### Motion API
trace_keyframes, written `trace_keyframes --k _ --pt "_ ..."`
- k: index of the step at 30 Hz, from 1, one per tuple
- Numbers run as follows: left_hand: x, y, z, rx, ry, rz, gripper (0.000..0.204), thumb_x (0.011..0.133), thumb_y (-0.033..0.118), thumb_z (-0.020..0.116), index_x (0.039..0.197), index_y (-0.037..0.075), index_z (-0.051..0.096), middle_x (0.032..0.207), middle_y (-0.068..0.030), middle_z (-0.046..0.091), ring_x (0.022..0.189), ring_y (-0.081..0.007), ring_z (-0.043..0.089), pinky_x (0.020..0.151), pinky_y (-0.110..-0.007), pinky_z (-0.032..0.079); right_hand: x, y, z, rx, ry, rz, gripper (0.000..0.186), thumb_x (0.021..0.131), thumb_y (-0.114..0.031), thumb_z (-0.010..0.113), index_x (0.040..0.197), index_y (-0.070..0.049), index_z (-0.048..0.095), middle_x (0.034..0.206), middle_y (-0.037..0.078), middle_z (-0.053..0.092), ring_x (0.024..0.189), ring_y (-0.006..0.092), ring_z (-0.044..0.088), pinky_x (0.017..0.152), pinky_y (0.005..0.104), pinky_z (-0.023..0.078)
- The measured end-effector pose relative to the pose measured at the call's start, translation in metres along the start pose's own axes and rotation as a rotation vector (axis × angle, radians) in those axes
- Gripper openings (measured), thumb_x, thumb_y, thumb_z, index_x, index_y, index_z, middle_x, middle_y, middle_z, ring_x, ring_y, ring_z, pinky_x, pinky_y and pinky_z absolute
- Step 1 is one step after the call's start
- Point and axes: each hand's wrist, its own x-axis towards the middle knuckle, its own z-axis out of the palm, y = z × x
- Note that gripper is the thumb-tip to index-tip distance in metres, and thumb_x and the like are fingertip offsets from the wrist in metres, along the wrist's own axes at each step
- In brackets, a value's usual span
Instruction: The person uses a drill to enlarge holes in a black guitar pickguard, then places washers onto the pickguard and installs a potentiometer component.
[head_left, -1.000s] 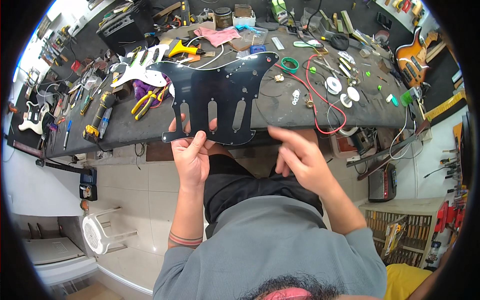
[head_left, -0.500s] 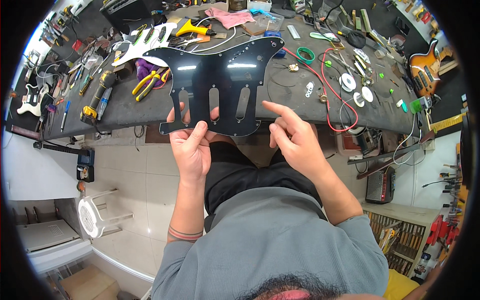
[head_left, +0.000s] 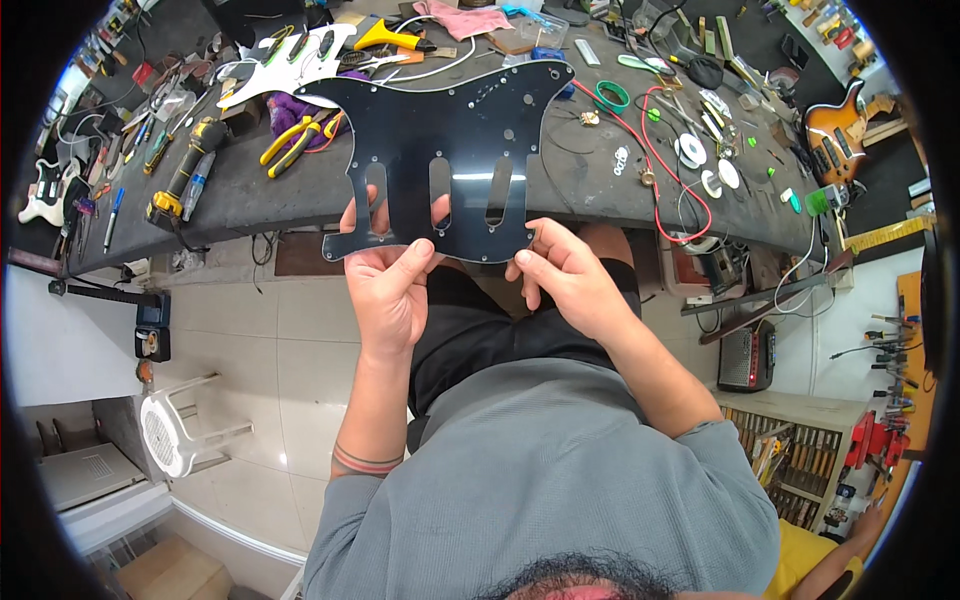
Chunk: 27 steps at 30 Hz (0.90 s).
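Note:
A glossy black guitar pickguard (head_left: pixel 410 130) with three long slots and small holes along its rim is held up over the front edge of the workbench. My left hand (head_left: pixel 390 290) grips its lower left edge, thumb on the face and fingers behind, some showing through the slots. At the lower right corner, my right hand (head_left: pixel 565 270) has thumb and forefinger closed on the edge. Behind it on the bench lie a white pickguard (head_left: pixel 290 68) with dark pickups and yellow-handled pliers (head_left: pixel 292 142).
The dark workbench (head_left: pixel 260 195) carries a cordless driver (head_left: pixel 185 170), a green tape roll (head_left: pixel 611 96), a red cable (head_left: pixel 655 195) and white spools (head_left: pixel 690 150). A sunburst guitar body (head_left: pixel 835 140) stands at the right. A white stool (head_left: pixel 168 433) is at the left. At the lower right shows another person's arm (head_left: pixel 850 555).
My right hand has moved left to the pickguard and taken hold of its lower right corner. The pickguard has tilted slightly, shifting the reflections. Another person's arm shows more at the lower right.

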Motion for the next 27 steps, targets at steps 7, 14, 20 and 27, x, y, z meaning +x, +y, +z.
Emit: trace_keyframes --k 7,14,20,27 --pt "-0.005 0.001 -0.004 0.043 -0.036 0.007 0.084 0.092 -0.022 0.060 0.163 0.009 0.029 0.157 -0.0227 0.052 0.138 -0.0385 0.064 0.102 -0.046 0.066 -0.003 0.004 0.006 0.026 0.043 -0.004 0.025 0.113 -0.015 0.058 0.136 -0.004 0.058 0.100 0.008 0.072 0.071 0.0099 0.063 0.069 0.0256 0.052" --pt "-0.011 0.007 -0.010 0.088 -0.060 0.004 0.092 0.089 -0.023 0.060 0.167 0.011 0.026 0.157 -0.0229 0.052 0.140 -0.0382 0.062 0.110 -0.052 0.061 -0.001 0.012 0.010 0.044 0.025 0.011 0.025 0.113 -0.015 0.058 0.136 -0.004 0.059 0.101 0.008 0.072 0.072 0.0098 0.064 0.069 0.0257 0.053" --pt "-0.013 0.015 -0.030 0.017 0.011 -0.132 0.069 0.101 -0.008 0.053 0.165 0.009 0.032 0.149 -0.0216 0.058 0.133 -0.0397 0.067 0.099 -0.056 0.067 0.008 0.022 0.013 0.089 0.025 -0.009 0.025 0.113 -0.012 0.058 0.136 -0.004 0.057 0.105 0.008 0.072 0.077 0.0101 0.065 0.073 0.0265 0.055" --pt "0.007 0.036 -0.086 0.212 -0.027 -0.229 0.049 0.102 0.011 0.061 0.147 -0.006 0.052 0.122 -0.0209 0.072 0.105 -0.0286 0.077 0.082 -0.041 0.072 0.009 0.015 0.002 0.081 -0.003 0.023 0.017 0.112 -0.011 0.055 0.127 -0.004 0.059 0.105 0.005 0.068 0.090 0.0100 0.064 0.081 0.0286 0.055"
